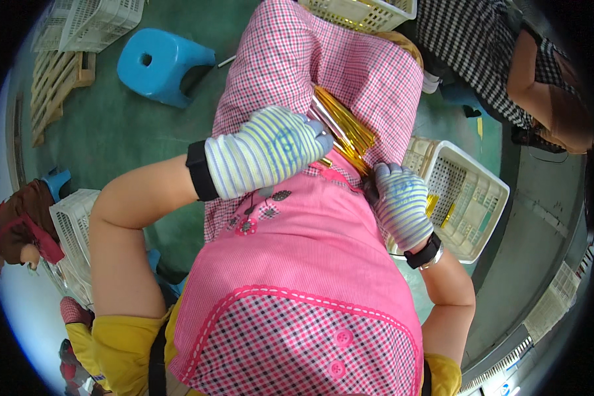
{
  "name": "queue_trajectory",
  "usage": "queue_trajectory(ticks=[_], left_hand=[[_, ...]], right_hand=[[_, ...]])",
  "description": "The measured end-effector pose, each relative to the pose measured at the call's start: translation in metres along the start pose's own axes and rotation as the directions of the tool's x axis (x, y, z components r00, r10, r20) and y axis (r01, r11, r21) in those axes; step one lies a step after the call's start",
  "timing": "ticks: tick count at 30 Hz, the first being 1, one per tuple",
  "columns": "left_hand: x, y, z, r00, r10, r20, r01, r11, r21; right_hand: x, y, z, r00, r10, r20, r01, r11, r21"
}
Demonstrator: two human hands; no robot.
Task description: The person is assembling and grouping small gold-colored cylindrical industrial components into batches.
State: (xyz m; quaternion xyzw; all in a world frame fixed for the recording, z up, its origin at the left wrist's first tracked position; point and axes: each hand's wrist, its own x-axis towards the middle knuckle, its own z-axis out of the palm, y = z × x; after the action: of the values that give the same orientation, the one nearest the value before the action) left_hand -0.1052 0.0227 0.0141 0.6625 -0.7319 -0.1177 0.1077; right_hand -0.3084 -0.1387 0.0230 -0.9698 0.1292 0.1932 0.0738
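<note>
A bundle of long, shiny gold strips (pixel 351 129) lies across my lap, with a paler, silvery piece along its left side. My left hand (pixel 270 150), in a striped knit glove, is closed at the bundle's left edge. A short gold end pokes out below its fingertips. My right hand (pixel 402 203), gloved the same way, has its fingers curled by the bundle's lower right end. Something dark shows under those fingers, too hidden to name. Beneath both hands spreads my pink checked apron (pixel 310 231).
A white plastic crate (pixel 492 218) with some gold pieces stands right of my right hand. Another crate (pixel 402 10) is beyond my knees. A blue stool (pixel 158 63), a wooden pallet (pixel 49 89) and stacked crates (pixel 105 26) are at left. Other people sit at right and left.
</note>
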Motion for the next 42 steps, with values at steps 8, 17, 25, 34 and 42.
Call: queue_trajectory(ticks=[8, 17, 25, 34, 42], left_hand=[[0.005, 0.013, 0.009, 0.976, 0.026, -0.215, -0.047, 0.995, -0.092], [0.006, 0.005, -0.002, 0.954, 0.204, -0.218, -0.141, 0.951, 0.276], [0.018, -0.022, -0.071, 0.860, 0.445, -0.250, -0.253, 0.797, 0.548], [-0.013, 0.002, -0.058, 0.987, -0.148, 0.057, 0.158, 0.956, -0.249], [-0.037, 0.020, -0.041, 0.792, 0.134, 0.596, 0.585, 0.112, -0.803]], right_hand=[[-0.022, 0.029, -0.014, 0.998, -0.056, -0.007, 0.055, 0.927, 0.371], [-0.009, 0.032, -0.013, 0.920, -0.226, 0.320, -0.274, 0.213, 0.938], [0.034, -0.021, -0.059, 0.962, -0.205, 0.182, -0.181, 0.023, 0.983], [0.043, -0.029, -0.051, 0.842, -0.342, -0.416, 0.355, 0.934, -0.049], [-0.013, -0.031, -0.053, 0.823, -0.530, -0.205, 0.468, 0.836, -0.285]])
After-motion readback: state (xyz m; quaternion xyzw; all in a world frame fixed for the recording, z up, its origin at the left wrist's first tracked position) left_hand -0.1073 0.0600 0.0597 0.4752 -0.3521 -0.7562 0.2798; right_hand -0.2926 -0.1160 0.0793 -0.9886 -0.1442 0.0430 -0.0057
